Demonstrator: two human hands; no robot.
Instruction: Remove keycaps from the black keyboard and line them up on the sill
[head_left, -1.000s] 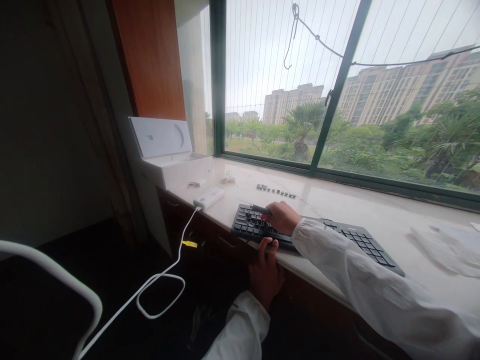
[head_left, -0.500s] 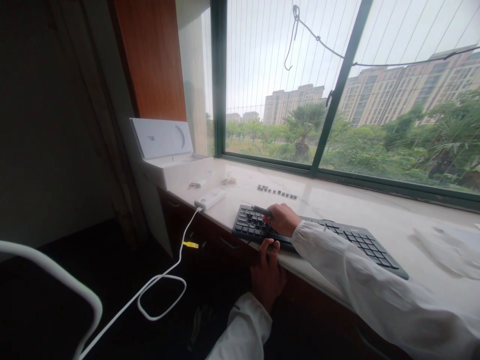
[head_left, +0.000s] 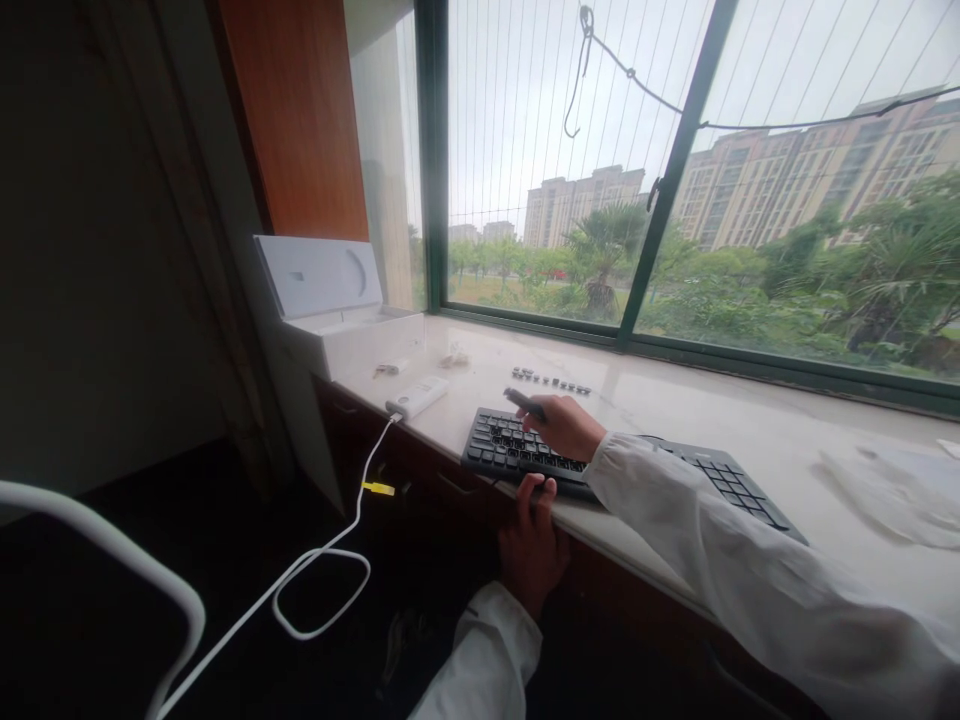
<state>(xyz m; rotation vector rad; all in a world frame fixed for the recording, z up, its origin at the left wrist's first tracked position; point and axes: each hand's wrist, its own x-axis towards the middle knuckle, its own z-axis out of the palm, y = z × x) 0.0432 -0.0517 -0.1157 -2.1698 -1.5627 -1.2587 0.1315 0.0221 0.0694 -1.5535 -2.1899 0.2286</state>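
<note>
Head: right fingers [head_left: 533,423] grip dark tool [head_left: 522,402] above keyboard [head_left: 504,447]; left fingers [head_left: 529,494], unclenched, touch its edge

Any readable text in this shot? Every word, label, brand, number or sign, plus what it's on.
None readable.
Keyboard: key legends too small to read.
Tool: no print can be made out.
Small dark pieces: too small to read any marking.
Yellow tag: any print is too blurred.
White device: faint marks at most, unreadable.
Box: tiny mark on its side, unreadable.
</note>
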